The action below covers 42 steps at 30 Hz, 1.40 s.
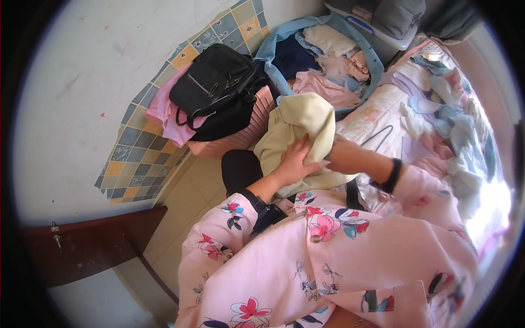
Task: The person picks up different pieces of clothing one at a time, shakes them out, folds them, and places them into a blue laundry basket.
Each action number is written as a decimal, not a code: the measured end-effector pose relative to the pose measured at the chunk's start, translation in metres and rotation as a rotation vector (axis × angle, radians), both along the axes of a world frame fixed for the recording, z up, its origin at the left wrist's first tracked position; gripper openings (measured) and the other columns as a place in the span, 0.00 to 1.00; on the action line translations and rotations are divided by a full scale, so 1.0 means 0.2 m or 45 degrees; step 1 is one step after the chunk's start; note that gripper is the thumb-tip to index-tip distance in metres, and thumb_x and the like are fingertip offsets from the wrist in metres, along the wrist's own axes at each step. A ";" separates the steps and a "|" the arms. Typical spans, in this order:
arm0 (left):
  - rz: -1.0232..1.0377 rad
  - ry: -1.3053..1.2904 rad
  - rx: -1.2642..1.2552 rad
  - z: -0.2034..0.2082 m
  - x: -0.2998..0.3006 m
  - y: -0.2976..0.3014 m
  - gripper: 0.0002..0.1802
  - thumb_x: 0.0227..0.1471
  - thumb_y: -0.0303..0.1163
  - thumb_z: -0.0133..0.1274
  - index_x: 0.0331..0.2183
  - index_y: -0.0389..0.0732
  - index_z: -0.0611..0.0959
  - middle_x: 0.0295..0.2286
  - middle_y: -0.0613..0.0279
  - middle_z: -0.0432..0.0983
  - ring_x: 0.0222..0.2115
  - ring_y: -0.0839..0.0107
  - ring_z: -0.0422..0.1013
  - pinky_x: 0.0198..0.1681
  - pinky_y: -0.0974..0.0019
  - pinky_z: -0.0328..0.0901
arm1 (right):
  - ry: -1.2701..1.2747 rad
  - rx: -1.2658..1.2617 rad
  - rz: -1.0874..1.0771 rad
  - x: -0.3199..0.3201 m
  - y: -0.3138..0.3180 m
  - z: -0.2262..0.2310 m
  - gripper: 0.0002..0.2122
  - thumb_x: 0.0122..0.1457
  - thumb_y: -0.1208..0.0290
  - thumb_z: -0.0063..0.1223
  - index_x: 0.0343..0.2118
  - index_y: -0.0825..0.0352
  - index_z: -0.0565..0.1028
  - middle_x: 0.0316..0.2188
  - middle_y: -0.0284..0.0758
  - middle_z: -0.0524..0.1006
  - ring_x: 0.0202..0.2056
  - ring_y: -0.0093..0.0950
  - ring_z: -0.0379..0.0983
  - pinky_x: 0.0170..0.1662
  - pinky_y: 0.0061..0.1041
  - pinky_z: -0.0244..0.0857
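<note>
A pale yellow-green garment lies bunched over my lap, its upper end standing up in a fold. My left hand rests flat on the front of this cloth, thumb spread away from the fingers. From the right, my right hand reaches into or behind the same garment. Cloth hides its fingers, so whether they grip anything cannot be seen. Both my forearms come out of pink floral sleeves with dark cuffs.
To the left, a black backpack sits with pink cloth on a ribbed pink case. Beyond the garment, a blue-rimmed fabric hamper holds folded clothes. On the bed at right lie a dark hanger and loose clothes.
</note>
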State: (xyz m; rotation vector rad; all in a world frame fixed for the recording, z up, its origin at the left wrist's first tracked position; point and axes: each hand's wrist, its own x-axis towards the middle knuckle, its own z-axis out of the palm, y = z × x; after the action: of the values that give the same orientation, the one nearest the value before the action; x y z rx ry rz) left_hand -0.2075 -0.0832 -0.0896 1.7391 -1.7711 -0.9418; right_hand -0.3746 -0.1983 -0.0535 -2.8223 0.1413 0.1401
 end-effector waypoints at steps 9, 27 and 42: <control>-0.460 -0.416 0.335 0.07 -0.05 -0.01 0.37 0.45 0.61 0.40 0.53 0.50 0.63 0.58 0.52 0.37 0.58 0.52 0.35 0.53 0.45 0.38 | -0.665 0.320 -0.362 0.14 -0.06 0.28 0.18 0.47 0.73 0.52 0.44 0.63 0.68 0.46 0.40 0.67 0.49 0.40 0.62 0.47 0.34 0.59; 0.894 0.946 0.953 -0.34 0.38 0.22 0.42 0.43 0.60 0.48 0.48 0.33 0.67 0.46 0.49 0.66 0.45 0.62 0.65 0.47 0.64 0.59 | 0.119 1.050 -1.145 0.08 -0.12 -0.35 0.39 0.50 0.45 0.44 0.58 0.62 0.46 0.54 0.48 0.57 0.54 0.40 0.55 0.55 0.29 0.49; 0.967 1.407 0.497 -0.27 0.41 0.23 0.25 0.45 0.26 0.51 0.47 0.35 0.66 0.40 0.56 0.70 0.38 0.67 0.69 0.40 0.68 0.65 | 0.171 1.454 -1.430 -0.08 -0.13 -0.43 0.39 0.39 0.56 0.62 0.52 0.72 0.58 0.45 0.43 0.67 0.42 0.32 0.67 0.44 0.29 0.62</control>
State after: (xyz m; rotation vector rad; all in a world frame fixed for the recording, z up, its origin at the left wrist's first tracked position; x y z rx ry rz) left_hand -0.1249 -0.0369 -0.1444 1.3943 -0.2137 -1.4846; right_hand -0.3911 -0.2233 -0.1391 -1.3183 1.1761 0.0920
